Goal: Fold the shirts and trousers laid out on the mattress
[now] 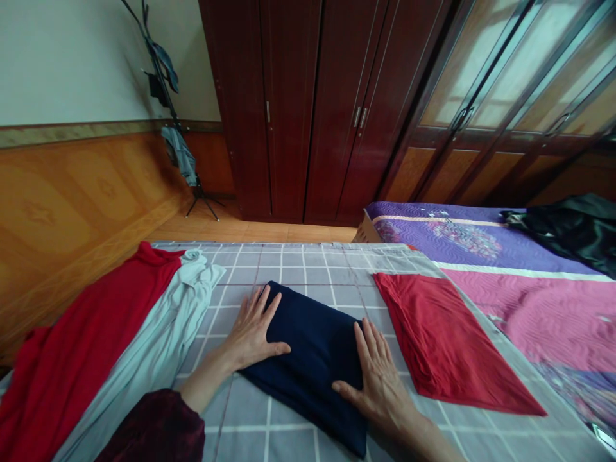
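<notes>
A folded navy blue garment [312, 350] lies on the grey checked bedsheet [308, 263] in front of me. My left hand [253, 333] rests flat at the garment's left edge, fingers spread, thumb on the cloth. My right hand [378, 375] lies flat against its right edge, fingers spread and pointing away from me. Neither hand grips anything. A folded red garment [443, 340] lies to the right of the navy one, apart from it.
An unfolded red garment [81, 346] and a light grey-green garment [163, 340] lie at the left. A purple and pink quilt [505, 276] with a black garment [572, 228] covers the right. A dark wooden wardrobe [308, 109] and a coat stand [168, 96] stand beyond the bed.
</notes>
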Available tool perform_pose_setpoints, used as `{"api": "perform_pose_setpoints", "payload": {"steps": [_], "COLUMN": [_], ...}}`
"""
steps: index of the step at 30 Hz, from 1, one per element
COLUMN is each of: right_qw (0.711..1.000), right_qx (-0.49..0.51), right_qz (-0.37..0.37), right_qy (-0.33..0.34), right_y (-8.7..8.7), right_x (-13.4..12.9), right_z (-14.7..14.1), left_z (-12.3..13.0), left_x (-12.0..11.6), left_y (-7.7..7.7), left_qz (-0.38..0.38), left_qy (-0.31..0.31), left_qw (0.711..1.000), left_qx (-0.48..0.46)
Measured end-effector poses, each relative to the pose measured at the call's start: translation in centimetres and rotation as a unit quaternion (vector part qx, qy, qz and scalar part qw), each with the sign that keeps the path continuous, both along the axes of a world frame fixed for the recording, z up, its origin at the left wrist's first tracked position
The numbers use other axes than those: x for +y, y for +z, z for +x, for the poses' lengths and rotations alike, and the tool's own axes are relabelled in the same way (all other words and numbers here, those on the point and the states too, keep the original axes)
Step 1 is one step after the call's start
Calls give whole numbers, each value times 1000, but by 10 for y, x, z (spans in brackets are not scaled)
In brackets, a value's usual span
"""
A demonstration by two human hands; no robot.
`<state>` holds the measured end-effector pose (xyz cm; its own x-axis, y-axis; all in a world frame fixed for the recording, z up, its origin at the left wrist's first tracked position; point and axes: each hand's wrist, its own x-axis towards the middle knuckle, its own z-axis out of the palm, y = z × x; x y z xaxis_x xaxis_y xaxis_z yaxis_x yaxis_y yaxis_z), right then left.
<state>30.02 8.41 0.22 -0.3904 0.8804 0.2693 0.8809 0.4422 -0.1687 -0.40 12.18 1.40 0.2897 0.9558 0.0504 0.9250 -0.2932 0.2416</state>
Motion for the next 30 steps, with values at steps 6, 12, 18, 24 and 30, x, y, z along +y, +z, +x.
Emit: {"api": "perform_pose_setpoints", "payload": {"steps": [6,12,18,24,30], "right_qw": [997,993,834,670,609], "right_qx": [-4,76,465,589,587], "right_qz": [-12,-55,-247,-388,-505], "right_qy": [79,71,-165,-232,-172], "right_y": [3,-9,28,60,62], "right_x": [-30,-51,-34,-22,-11], "right_z": [-9,14,15,13,7], "left_z": [-15,-34,-25,-20,-28], "left_x": [-19,-19,-6,11,16], "left_y": [-13,-17,1,21,19], "left_qz": [15,52,64,-51,-88], "left_qy": [-5,28,161,207,198], "left_qw": [1000,998,979,975,973], "left_qx": [8,-33,-108,-59,-73]}}
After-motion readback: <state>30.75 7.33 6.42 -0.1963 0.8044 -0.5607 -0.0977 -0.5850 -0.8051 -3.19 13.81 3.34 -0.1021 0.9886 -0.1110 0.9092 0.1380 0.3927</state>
